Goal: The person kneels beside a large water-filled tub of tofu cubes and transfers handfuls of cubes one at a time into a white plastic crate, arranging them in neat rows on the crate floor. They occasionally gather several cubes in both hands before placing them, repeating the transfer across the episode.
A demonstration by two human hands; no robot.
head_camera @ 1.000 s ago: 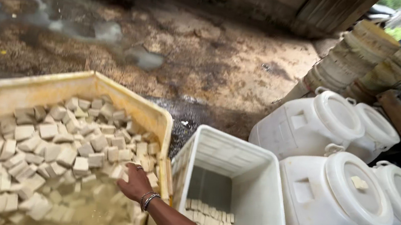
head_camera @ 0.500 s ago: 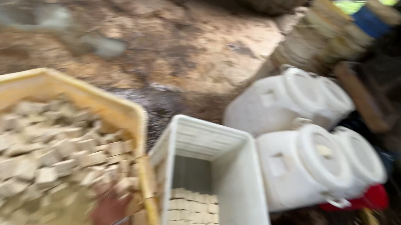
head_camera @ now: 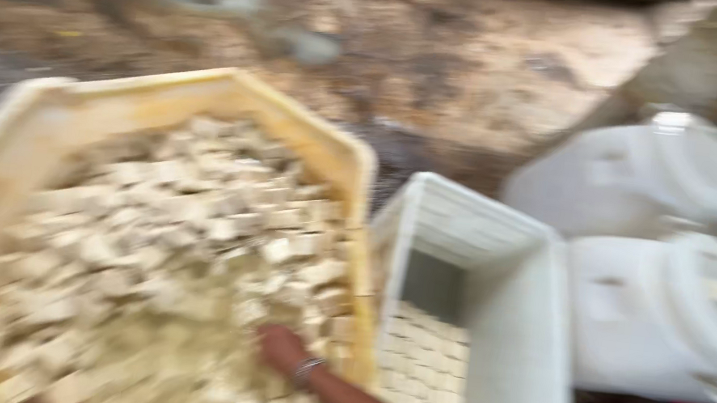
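Your hand (head_camera: 280, 348) sits low in the yellow crate (head_camera: 16, 126), resting down among the pale cubes (head_camera: 175, 235) near the crate's right wall. The arm comes in from the lower right edge and carries a thin bracelet (head_camera: 308, 368) at the wrist, but which of your two hands it is does not show. The view is smeared by motion, so you cannot tell whether the fingers are spread, curled or closed around any cube. Only this one hand is in sight.

The pale cubes fill the yellow crate in a loose heap, touching your hand on all sides. Just beside that crate, to its right, stands a white crate (head_camera: 505, 335) with ribbed walls; in its bottom lies a flat layer of the same pale cubes set in neat rows (head_camera: 421, 362). The two crates stand wall against wall.

Further right, two white plastic jugs (head_camera: 671, 300) lie close to the white crate. Beyond everything is wet, muddy ground (head_camera: 481, 71)
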